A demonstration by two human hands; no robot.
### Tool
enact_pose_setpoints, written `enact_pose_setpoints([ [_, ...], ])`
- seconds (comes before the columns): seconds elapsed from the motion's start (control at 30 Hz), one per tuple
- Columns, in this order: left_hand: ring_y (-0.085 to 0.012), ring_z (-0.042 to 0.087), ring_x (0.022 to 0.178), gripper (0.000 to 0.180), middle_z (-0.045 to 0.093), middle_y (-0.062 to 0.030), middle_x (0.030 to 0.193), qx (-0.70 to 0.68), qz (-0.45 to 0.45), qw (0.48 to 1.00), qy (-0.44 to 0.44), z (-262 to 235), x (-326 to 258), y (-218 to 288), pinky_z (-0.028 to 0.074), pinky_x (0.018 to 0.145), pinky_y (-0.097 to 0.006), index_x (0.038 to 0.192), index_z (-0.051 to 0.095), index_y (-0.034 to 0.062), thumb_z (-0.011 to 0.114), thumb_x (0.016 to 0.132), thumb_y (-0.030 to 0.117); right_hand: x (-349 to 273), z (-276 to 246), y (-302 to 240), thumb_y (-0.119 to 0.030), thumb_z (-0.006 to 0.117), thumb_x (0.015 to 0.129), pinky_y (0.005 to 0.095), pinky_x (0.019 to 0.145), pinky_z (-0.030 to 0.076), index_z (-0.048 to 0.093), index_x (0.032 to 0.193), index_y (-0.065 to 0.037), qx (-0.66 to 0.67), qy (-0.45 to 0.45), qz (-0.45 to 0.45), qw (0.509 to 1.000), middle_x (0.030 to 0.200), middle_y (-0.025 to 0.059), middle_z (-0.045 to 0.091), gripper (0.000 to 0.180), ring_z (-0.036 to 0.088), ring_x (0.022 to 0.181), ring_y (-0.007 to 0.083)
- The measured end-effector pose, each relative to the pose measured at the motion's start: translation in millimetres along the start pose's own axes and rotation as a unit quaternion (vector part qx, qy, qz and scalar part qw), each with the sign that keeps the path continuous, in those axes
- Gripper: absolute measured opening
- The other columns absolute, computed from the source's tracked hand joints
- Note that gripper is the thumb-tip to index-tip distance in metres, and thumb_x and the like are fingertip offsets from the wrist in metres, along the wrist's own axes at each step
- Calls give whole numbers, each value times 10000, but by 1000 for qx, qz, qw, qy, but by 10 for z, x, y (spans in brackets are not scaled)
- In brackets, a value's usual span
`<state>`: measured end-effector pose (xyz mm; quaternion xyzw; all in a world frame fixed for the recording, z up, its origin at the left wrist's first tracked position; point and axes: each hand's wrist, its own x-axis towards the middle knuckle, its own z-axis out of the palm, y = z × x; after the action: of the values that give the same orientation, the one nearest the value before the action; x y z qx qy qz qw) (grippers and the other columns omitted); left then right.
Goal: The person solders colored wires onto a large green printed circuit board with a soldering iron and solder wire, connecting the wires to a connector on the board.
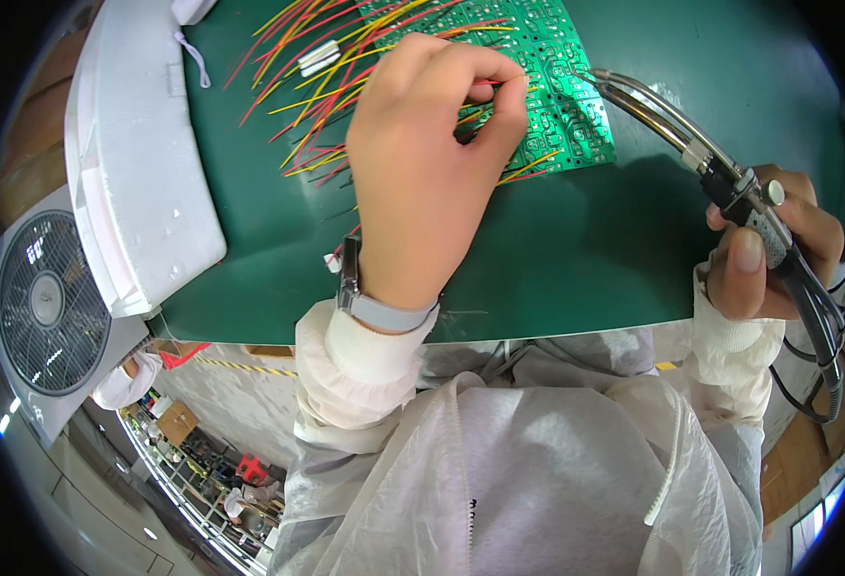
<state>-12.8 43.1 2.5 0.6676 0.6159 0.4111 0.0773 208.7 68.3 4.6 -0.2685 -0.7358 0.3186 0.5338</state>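
A green circuit board panel (576, 115), covered in rows of small solder pads, lies on the green work surface. Over its left part is my left hand (422, 144), thumb and forefinger pinched on a thin red wire (489, 84) whose end rests at the pads. Many loose red and yellow wires (321, 115) fan out to the left, partly hidden under that hand. My right hand (777, 250) grips a soldering iron (686, 144) with a curved metal feed tube alongside. Its tip touches or hovers just above the board near the pinched wire; I cannot tell which.
White connectors (319, 58) sit among the wires. A white foam box (144, 163) stands at the left table edge, with a box fan (48, 302) beyond it. The iron's black cable (806, 413) loops down at the right. Other people and shelves are in the background, lower left.
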Motion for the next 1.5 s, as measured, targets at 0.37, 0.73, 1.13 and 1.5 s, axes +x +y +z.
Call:
enact_pose_setpoints([
  [0.37,-215,557,724,154,569,-91,835,94,25,994,-39,-256,54,111,451,654,-296,864,608,56,653,720,26,-13,-10,-46,-105,634,762,252,566,466,424,991,-11,2,8,37,999,779,139,531,325,533,591,144],
  [0.73,-179,620,773,172,651,-71,840,379,8,925,22,-2243,1352,-1099,472,681,-280,951,630,85,551,815,153,-1,31,-24,-83,631,756,246,587,454,441,979,5,8,30,20,999,770,134,539,305,535,617,146],
  [1.13,-106,527,507,235,614,-64,657,257,-215,935,-118,-2574,1901,-3181,412,486,-244,809,665,0,606,745,218,59,34,90,-46,656,713,250,609,443,468,962,14,-64,48,6,997,776,147,569,318,549,652,163],
  [1.5,-127,601,728,297,660,-75,827,267,-147,947,102,-2934,1851,-2805,458,671,-230,906,661,-21,672,740,225,80,97,78,-36,661,701,241,572,450,465,963,23,-42,50,-19,998,765,156,568,332,554,624,166],
])
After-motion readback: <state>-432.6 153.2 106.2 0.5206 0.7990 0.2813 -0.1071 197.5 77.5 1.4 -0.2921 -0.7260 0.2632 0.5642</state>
